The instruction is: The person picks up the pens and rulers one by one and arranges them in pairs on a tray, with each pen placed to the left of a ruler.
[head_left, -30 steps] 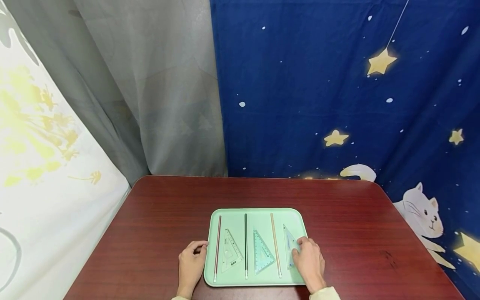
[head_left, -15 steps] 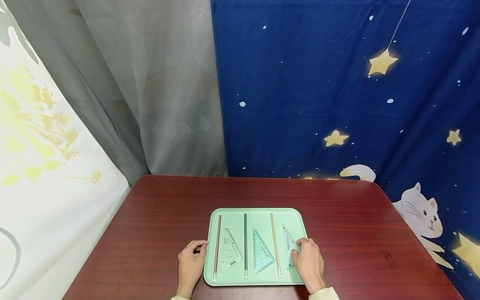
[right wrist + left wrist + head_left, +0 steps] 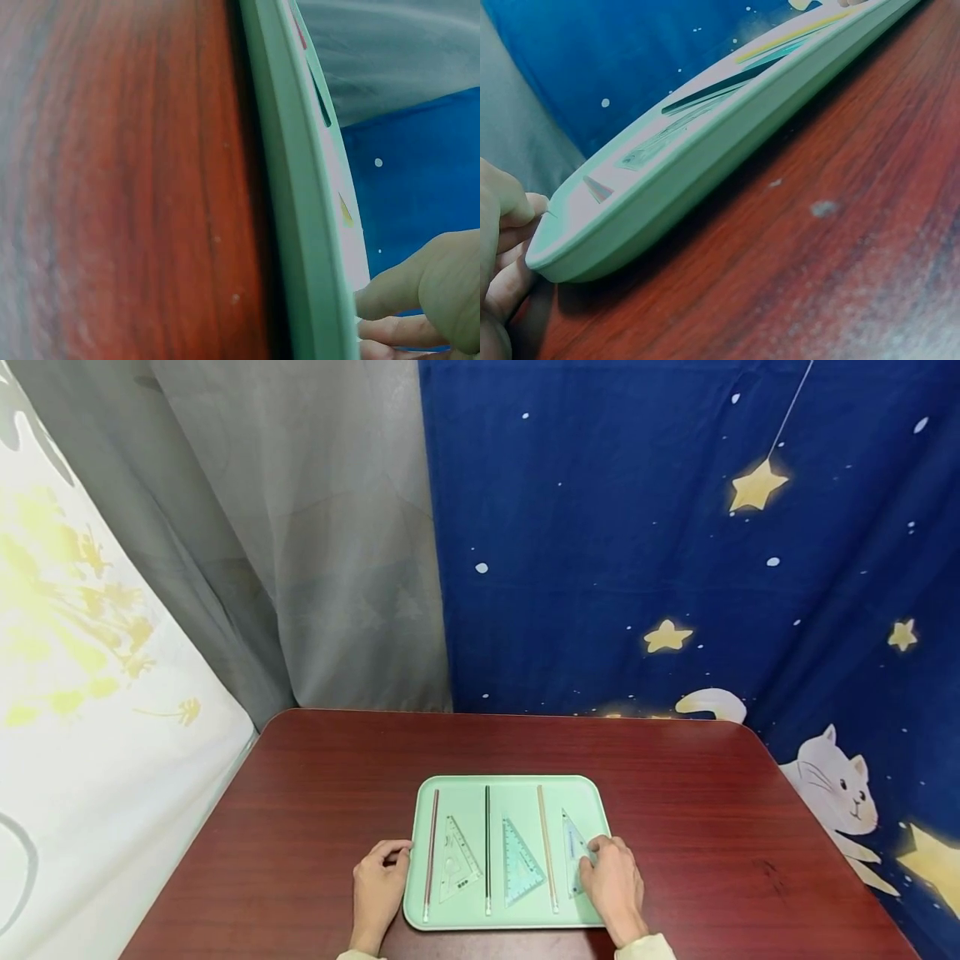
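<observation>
A light green tray point(image 3: 517, 922) lies on the table. Arranged across it from left to right are a red pencil point(image 3: 431, 856), a clear set square point(image 3: 459, 864), a black pencil point(image 3: 487, 852), a teal-tinted set square point(image 3: 521, 864), a wood-coloured pencil point(image 3: 547, 847) and a pale blue set square point(image 3: 573, 852). My left hand point(image 3: 378, 887) grips the tray's left rim, thumb and fingers bent at its edge. My right hand point(image 3: 615, 883) reaches over the right rim and pinches the pale blue set square, covering its right part. In the right wrist view that set square is hidden.
The dark red wooden table point(image 3: 345, 760) extends around the tray. Behind it hang a grey curtain point(image 3: 360, 568) and a blue cloth point(image 3: 570, 543) with stars and a cat. A white cloth point(image 3: 90, 718) hangs along the left side.
The head view shifts very slightly. Both hands, the tray and the things on it keep their places.
</observation>
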`<act>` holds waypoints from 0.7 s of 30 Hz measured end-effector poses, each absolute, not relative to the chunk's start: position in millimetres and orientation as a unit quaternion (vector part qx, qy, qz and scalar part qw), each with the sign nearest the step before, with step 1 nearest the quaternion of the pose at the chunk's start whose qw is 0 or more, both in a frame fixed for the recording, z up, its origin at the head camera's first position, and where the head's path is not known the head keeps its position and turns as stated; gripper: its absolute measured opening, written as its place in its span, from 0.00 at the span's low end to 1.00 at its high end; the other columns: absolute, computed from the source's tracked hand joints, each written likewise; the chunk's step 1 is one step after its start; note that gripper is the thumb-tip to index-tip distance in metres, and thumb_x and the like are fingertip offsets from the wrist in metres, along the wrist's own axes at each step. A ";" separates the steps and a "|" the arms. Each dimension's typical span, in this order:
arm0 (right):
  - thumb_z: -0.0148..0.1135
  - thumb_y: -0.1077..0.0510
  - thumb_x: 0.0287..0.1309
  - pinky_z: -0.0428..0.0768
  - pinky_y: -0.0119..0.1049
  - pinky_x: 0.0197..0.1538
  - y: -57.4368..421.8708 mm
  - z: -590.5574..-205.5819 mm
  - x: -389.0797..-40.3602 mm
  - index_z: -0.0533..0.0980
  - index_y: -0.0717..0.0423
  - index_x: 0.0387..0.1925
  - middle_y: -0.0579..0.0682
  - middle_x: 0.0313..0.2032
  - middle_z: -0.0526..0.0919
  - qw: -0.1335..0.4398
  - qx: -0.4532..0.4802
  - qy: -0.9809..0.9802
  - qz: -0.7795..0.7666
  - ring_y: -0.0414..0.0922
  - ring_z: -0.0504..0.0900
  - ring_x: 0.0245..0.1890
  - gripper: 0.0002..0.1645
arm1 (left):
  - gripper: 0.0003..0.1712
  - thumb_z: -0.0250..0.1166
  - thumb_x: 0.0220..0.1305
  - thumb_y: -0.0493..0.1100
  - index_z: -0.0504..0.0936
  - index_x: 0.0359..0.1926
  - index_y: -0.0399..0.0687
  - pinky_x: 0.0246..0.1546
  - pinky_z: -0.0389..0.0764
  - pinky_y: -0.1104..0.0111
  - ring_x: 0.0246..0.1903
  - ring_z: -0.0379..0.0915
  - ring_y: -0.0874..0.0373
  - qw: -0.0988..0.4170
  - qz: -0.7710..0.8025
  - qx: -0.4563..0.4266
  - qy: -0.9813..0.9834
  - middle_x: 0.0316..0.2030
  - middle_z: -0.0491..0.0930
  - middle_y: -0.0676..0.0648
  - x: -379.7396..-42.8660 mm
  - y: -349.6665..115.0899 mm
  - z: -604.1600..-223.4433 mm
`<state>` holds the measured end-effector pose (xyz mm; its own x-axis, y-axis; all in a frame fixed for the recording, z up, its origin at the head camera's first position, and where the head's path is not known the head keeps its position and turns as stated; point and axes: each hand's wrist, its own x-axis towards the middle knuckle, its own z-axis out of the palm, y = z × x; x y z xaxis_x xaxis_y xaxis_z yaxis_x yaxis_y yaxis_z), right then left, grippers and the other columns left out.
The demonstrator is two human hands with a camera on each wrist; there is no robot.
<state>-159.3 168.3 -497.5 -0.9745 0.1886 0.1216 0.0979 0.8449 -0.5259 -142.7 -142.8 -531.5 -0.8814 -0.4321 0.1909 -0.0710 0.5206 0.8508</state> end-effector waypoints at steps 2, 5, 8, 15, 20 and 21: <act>0.66 0.60 0.47 0.77 0.53 0.34 167.1 -497.0 -159.7 0.81 0.60 0.34 0.56 0.34 0.80 0.079 -0.070 -0.956 0.273 0.56 0.80 0.34 0.10 | 0.09 0.63 0.56 0.33 0.88 0.30 0.50 0.28 0.76 0.76 0.26 0.75 0.72 0.193 -0.465 0.152 -0.851 0.32 0.85 0.51 -142.8 -144.4 -531.6; 0.66 0.60 0.47 0.77 0.50 0.33 166.4 -496.0 -160.1 0.81 0.60 0.34 0.54 0.32 0.79 0.073 -0.066 -0.956 0.278 0.52 0.80 0.32 0.10 | 0.09 0.63 0.56 0.33 0.88 0.30 0.50 0.27 0.76 0.76 0.26 0.75 0.71 0.192 -0.458 0.156 -0.854 0.32 0.85 0.51 -143.0 -146.1 -530.1; 0.66 0.61 0.47 0.78 0.50 0.33 168.5 -494.9 -160.9 0.80 0.61 0.35 0.53 0.32 0.79 0.077 -0.062 -0.956 0.277 0.52 0.81 0.33 0.11 | 0.09 0.63 0.57 0.34 0.88 0.31 0.49 0.28 0.76 0.75 0.26 0.76 0.70 0.187 -0.457 0.161 -0.855 0.32 0.85 0.50 -144.7 -146.1 -528.3; 0.65 0.61 0.47 0.78 0.51 0.35 178.8 -490.9 -165.9 0.79 0.63 0.37 0.56 0.33 0.80 0.090 -0.051 -0.955 0.278 0.53 0.81 0.35 0.13 | 0.09 0.61 0.58 0.35 0.88 0.34 0.46 0.24 0.73 0.74 0.23 0.75 0.65 0.151 -0.467 0.184 -0.852 0.26 0.85 0.48 -149.0 -146.9 -521.6; 0.65 0.59 0.49 0.78 0.51 0.37 188.3 -485.2 -186.2 0.78 0.63 0.41 0.57 0.36 0.80 0.089 -0.033 -0.957 0.275 0.53 0.80 0.37 0.16 | 0.09 0.60 0.60 0.35 0.87 0.37 0.44 0.26 0.73 0.71 0.24 0.74 0.63 0.158 -0.446 0.153 -0.868 0.26 0.83 0.48 -159.6 -151.6 -511.2; 0.66 0.58 0.50 0.78 0.51 0.37 190.3 -483.4 -192.3 0.78 0.63 0.42 0.57 0.37 0.79 0.087 -0.028 -0.957 0.274 0.54 0.80 0.37 0.18 | 0.09 0.60 0.60 0.36 0.87 0.37 0.45 0.28 0.73 0.70 0.25 0.75 0.62 0.163 -0.438 0.144 -0.872 0.28 0.83 0.48 -164.0 -153.1 -507.7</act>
